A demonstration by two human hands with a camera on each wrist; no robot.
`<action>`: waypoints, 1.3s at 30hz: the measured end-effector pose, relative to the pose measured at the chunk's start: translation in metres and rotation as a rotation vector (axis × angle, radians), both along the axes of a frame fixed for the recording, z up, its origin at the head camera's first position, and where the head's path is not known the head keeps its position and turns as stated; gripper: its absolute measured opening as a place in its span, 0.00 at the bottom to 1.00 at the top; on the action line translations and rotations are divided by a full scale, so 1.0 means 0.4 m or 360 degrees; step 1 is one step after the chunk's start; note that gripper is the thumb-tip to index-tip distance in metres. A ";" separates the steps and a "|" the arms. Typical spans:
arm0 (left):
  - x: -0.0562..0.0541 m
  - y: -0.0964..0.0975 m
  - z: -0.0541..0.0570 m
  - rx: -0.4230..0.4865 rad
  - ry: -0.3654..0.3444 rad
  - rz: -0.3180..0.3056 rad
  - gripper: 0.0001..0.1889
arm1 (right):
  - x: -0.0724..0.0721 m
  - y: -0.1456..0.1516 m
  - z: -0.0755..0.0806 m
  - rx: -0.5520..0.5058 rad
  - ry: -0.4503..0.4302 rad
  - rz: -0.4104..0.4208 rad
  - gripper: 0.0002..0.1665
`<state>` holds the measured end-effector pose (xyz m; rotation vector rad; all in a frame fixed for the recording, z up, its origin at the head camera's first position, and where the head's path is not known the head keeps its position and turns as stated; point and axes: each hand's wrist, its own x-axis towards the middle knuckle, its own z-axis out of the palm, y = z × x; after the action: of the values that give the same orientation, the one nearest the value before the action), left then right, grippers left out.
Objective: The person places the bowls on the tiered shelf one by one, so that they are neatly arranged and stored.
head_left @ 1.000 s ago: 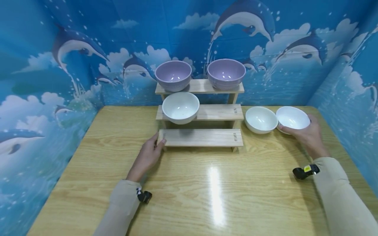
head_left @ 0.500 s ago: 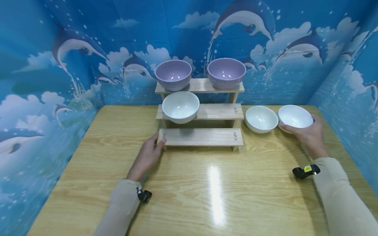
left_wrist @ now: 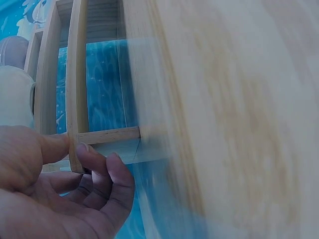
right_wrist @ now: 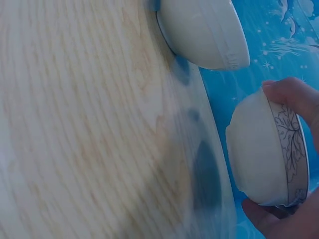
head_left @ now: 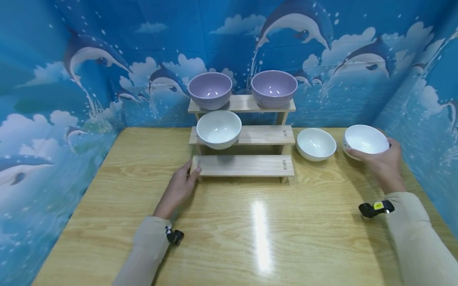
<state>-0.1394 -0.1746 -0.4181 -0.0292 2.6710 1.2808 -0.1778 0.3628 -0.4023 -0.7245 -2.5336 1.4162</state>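
Observation:
My left hand (head_left: 177,191) grips the left end of the lowest board of a three-step wooden display stand (head_left: 247,166). In the left wrist view, the thumb lies on one face of the board and the fingers curl against the other. At the far right my right hand (head_left: 385,163) holds a white bowl (head_left: 365,140) by its sides, thumb and fingers near the rim. A leaf-patterned band circles this bowl (right_wrist: 264,149), which hangs above the table in the right wrist view. Left of it, a plain white bowl (head_left: 316,145) sits on the table.
Two purple bowls (head_left: 210,91) stand on the stand's top step. Another white bowl (head_left: 219,130) is at the left of the middle step. The light wood table (head_left: 229,230) meets a blue dolphin-print backdrop (head_left: 157,31) behind and at both sides.
My right hand has lifted the patterned bowl and moved it right, opening a gap to the plain white bowl. My left hand and the stand have stayed put.

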 end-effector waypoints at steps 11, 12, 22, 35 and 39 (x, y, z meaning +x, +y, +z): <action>-0.001 0.002 0.003 -0.0012 -0.0001 0.0003 0.33 | 0.018 0.001 0.023 0.0002 0.0022 -0.0061 0.72; -0.001 0.002 0.003 -0.0013 -0.0003 0.0004 0.33 | 0.020 0.000 0.025 -0.0002 0.0023 -0.0064 0.72; 0.002 0.003 0.008 -0.0001 -0.0001 0.0005 0.33 | 0.037 0.000 0.049 -0.0004 -0.0003 -0.0080 0.73; 0.002 0.005 0.006 -0.0011 -0.0003 0.0016 0.33 | 0.060 -0.027 0.067 0.0013 0.0031 -0.0046 0.72; 0.002 0.005 0.006 -0.0025 -0.0002 0.0018 0.33 | 0.071 -0.042 0.076 0.0034 0.0050 -0.0017 0.72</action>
<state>-0.1386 -0.1725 -0.4156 -0.0477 2.6837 1.2629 -0.1496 0.3461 -0.3718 -0.7051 -2.5134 1.3844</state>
